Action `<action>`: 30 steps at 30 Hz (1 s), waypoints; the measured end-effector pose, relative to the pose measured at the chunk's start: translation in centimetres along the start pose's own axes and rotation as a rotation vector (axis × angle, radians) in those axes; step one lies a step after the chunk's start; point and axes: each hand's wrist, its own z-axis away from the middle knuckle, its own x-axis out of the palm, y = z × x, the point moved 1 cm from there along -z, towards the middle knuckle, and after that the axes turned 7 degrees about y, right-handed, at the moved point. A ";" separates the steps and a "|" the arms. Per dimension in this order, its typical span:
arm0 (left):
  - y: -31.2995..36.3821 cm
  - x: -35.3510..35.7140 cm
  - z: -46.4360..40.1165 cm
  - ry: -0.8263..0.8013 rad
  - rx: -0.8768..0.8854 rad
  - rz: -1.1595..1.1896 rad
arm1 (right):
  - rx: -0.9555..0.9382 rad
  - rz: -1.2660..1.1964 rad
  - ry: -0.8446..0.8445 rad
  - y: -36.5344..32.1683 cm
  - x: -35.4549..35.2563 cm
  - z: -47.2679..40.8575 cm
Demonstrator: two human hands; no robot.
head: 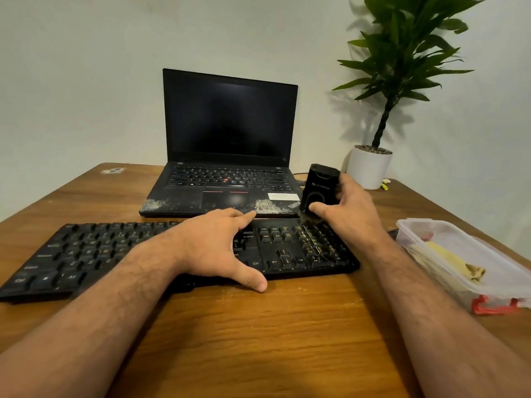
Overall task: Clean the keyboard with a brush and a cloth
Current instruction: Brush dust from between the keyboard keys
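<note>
A black full-size keyboard (86, 251) lies across the wooden table (258, 326). My left hand (218, 248) rests flat on its middle, fingers spread, thumb at the front edge. My right hand (349, 208) grips a black brush block (319, 188) upright, its bristles touching the far right corner of the keyboard, above the number pad. Pale crumbs speckle the number pad keys. A yellowish cloth (448, 261) lies inside a clear plastic container (488, 254) at the right.
An open black laptop (230, 133) with a dusty palm rest stands just behind the keyboard. A potted plant in a white pot (369, 168) stands at the back right corner. The container's red-clipped lid edge (494, 307) sits near the table's right edge.
</note>
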 end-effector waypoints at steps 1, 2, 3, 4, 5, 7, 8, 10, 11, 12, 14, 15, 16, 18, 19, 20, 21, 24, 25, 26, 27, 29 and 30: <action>-0.1 0.0 0.0 0.004 0.001 -0.003 | -0.002 -0.002 -0.047 -0.1 0.2 0.2; -0.1 0.1 -0.1 0.006 0.002 -0.006 | -0.007 0.014 -0.079 -0.2 0.4 0.4; -0.1 0.1 -0.1 0.006 0.001 -0.008 | -0.007 0.027 -0.081 -0.3 0.5 0.3; -0.1 0.1 -0.1 0.005 -0.001 -0.010 | -0.005 0.031 -0.052 -0.3 0.5 0.2; -0.1 0.1 -0.1 0.004 -0.002 -0.011 | 0.003 0.033 -0.007 -0.2 0.4 0.0; 0.1 0.1 -0.1 0.004 -0.005 -0.007 | 0.016 0.018 0.039 0.0 0.0 -0.1; 0.1 0.1 0.0 0.004 -0.004 -0.005 | 0.019 0.000 0.026 0.1 -0.2 0.0; 0.1 0.1 0.0 0.001 -0.004 -0.002 | 0.007 -0.007 -0.049 0.1 -0.4 0.3; 0.0 0.0 0.0 -0.001 -0.006 0.003 | 0.003 0.005 -0.074 0.1 -0.3 0.5; 0.0 0.0 -0.1 -0.003 -0.009 0.007 | 0.003 0.015 -0.070 0.2 -0.3 0.5; 0.0 0.0 0.0 -0.006 -0.012 0.011 | 0.021 0.016 -0.004 0.1 -0.1 0.1; 0.0 0.0 -0.1 -0.007 -0.013 0.012 | 0.030 0.017 0.027 0.1 -0.1 0.0; 0.0 0.0 -0.1 -0.007 -0.012 0.012 | 0.032 0.017 0.042 0.1 -0.2 -0.1; 0.0 0.1 -0.2 -0.009 -0.013 0.016 | 0.019 0.013 0.016 0.2 -0.3 -0.1; -0.1 0.1 -0.2 -0.010 -0.013 0.018 | 0.013 0.006 -0.017 0.1 -0.3 0.1; -0.2 0.1 -0.3 -0.010 -0.014 0.019 | 0.011 -0.002 -0.050 0.1 -0.3 0.2; -0.2 0.1 -0.3 -0.010 -0.014 0.019 | 0.014 -0.001 -0.070 0.1 -0.2 0.3; -0.2 0.1 -0.3 -0.009 -0.011 0.023 | 0.032 0.042 -0.020 0.2 -0.4 -0.1; -0.2 0.1 -0.3 -0.008 -0.011 0.026 | 0.041 0.044 -0.004 0.2 -0.6 -0.2; -0.2 0.1 -0.3 -0.008 -0.013 0.029 | 0.047 0.035 -0.005 0.1 -0.6 -0.2; -0.2 0.1 -0.3 -0.010 -0.014 0.029 | 0.046 0.017 -0.019 0.2 -0.5 -0.1; -0.2 0.0 -0.4 -0.014 -0.014 0.024 | 0.018 0.012 -0.075 0.1 -0.3 0.2; -0.2 0.0 -0.3 -0.017 -0.016 0.023 | 0.000 0.041 -0.103 0.0 -0.2 0.4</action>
